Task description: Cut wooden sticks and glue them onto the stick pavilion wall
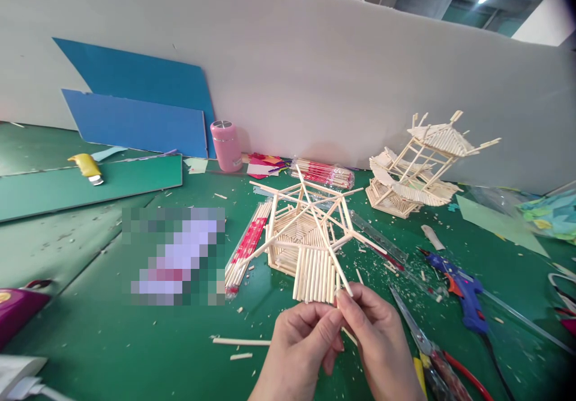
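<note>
A hexagonal model of thin wooden sticks (306, 236) stands on the green mat, with a sloping panel of sticks (315, 275) on its near side. My left hand (299, 347) and my right hand (382, 341) meet just below that panel. Both pinch its lower edge with fingertips, the right thumb and forefinger at a long diagonal stick. A finished stick pavilion (416, 170) stands at the back right.
A blue glue gun (459, 284), scissors with red handles (432, 353) and a clear ruler (382, 242) lie right of my hands. Packs of sticks (247, 248), a pink bottle (226, 144), blue boards (135, 119), a yellow cutter (87, 167) and loose sticks (240, 341) surround the model.
</note>
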{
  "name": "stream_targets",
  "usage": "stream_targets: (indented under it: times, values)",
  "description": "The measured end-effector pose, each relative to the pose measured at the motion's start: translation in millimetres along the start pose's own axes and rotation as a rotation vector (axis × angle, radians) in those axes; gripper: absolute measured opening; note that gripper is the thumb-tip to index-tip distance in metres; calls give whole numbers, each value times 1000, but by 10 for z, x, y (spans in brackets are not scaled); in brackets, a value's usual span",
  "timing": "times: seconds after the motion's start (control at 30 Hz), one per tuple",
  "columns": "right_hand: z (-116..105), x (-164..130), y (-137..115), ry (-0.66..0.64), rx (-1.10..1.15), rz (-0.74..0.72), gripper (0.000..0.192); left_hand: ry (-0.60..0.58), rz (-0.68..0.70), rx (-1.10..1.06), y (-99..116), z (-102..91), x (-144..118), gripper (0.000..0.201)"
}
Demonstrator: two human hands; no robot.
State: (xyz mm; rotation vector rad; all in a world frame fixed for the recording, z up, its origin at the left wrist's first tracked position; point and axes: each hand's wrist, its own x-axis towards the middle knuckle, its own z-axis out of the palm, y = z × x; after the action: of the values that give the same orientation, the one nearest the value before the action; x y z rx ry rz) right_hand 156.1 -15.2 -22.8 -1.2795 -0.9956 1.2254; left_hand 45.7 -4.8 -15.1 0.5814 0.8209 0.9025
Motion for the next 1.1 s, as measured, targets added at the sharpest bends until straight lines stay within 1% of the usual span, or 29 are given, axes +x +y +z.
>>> stream_targets:
  times: [0.1,0.23,0.47,0.7,0.9,1.1]
  values:
    - [15,18,-18,-6,2,0,29,9,2,12,-15,-16,14,30]
    - [33,37,-35,23,-1,2,30,41,1,24,-34,-30,30,29]
    - [34,31,-30,39,-19,8,31,30,0,19,-40,-50,12,28]
    - [11,-2,-27,17,-112,-39,30,42,1,18,11,-22,-7,27]
    - [3,-14,-25,-5,-98,-47,26,43,9,24,23,-12,-3,27]
    - [15,-7,-52,-10,-95,-51,28,29,-9,2,55,4,-14,26]
